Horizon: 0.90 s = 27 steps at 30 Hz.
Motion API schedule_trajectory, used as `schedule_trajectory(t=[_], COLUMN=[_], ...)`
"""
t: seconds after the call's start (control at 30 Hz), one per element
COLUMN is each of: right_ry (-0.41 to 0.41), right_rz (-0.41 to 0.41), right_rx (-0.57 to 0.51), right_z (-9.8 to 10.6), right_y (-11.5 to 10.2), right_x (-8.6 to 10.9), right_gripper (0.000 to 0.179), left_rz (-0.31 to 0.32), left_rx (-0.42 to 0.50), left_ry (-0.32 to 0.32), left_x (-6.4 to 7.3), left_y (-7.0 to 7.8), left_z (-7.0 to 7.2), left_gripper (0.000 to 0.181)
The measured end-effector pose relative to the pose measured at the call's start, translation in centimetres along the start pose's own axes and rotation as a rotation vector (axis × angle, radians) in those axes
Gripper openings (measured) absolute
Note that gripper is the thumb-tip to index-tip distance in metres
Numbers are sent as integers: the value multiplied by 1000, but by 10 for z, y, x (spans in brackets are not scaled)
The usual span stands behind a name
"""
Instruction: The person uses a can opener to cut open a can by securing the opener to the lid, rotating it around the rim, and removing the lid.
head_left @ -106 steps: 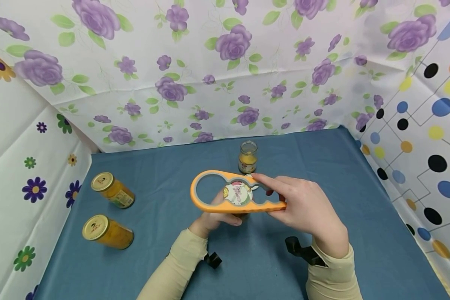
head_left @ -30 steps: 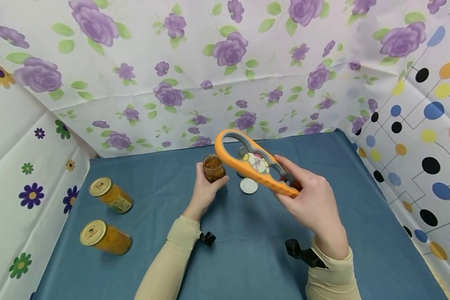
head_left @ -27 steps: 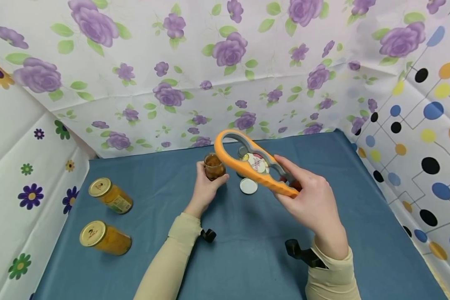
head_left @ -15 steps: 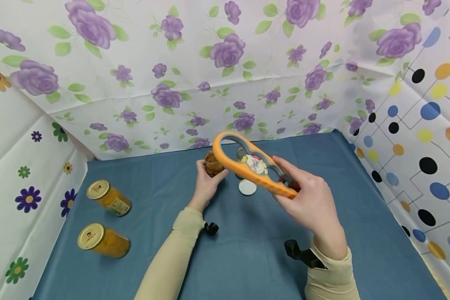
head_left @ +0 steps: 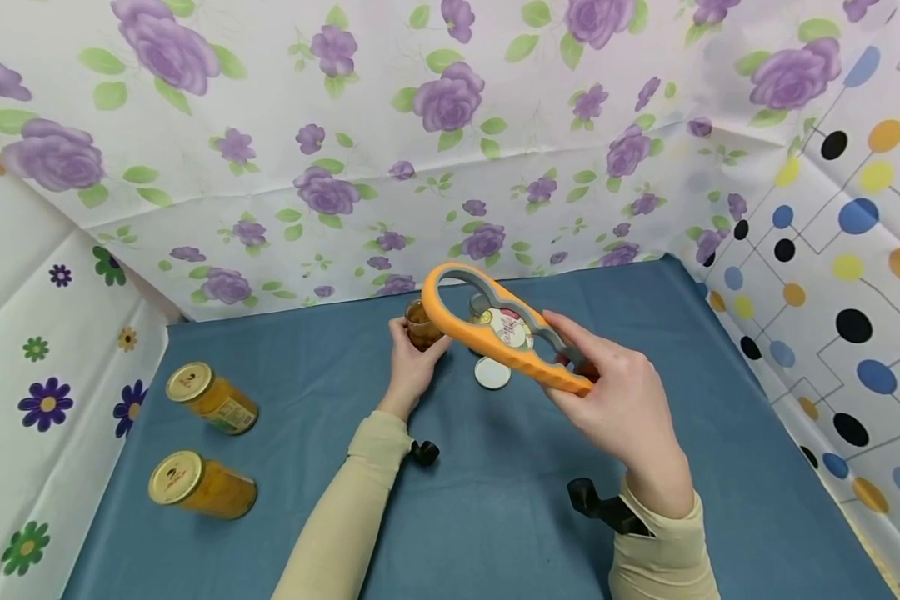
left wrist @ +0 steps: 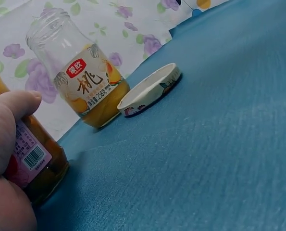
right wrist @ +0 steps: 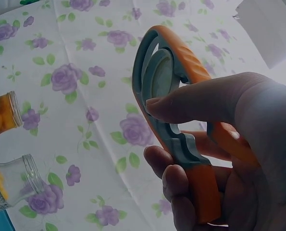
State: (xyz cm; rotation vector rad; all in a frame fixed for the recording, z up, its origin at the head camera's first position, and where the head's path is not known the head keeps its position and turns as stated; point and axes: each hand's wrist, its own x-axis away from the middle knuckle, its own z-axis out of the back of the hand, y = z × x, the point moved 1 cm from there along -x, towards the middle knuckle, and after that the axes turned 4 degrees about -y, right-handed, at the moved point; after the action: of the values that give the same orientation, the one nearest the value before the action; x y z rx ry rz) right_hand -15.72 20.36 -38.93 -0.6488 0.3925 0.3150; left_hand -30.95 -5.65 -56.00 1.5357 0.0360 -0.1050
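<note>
My right hand grips an orange opener holding a patterned lid at one o'clock; my left hand grips an open jar at twelve. Nearby are a peach jar and loose lid, with two capped jars toward ten.

A plain beige left sleeve and a matching right sleeve end in slightly creased cuffs. A small, blocky black fitting sits beside the left one, while a black band at the right ends in a rounded block.
</note>
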Motion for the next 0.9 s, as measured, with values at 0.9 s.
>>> schedule_trajectory(t=[0.9], right_ry=[-18], right_rz=[17], right_rx=[7], right_z=[-4], right_y=[-4], right_x=[-1], right_gripper=[66], left_rz=[101], left_rx=[-237], left_ry=[1], left_x=[30], left_y=[15], left_z=[15], left_gripper=[118])
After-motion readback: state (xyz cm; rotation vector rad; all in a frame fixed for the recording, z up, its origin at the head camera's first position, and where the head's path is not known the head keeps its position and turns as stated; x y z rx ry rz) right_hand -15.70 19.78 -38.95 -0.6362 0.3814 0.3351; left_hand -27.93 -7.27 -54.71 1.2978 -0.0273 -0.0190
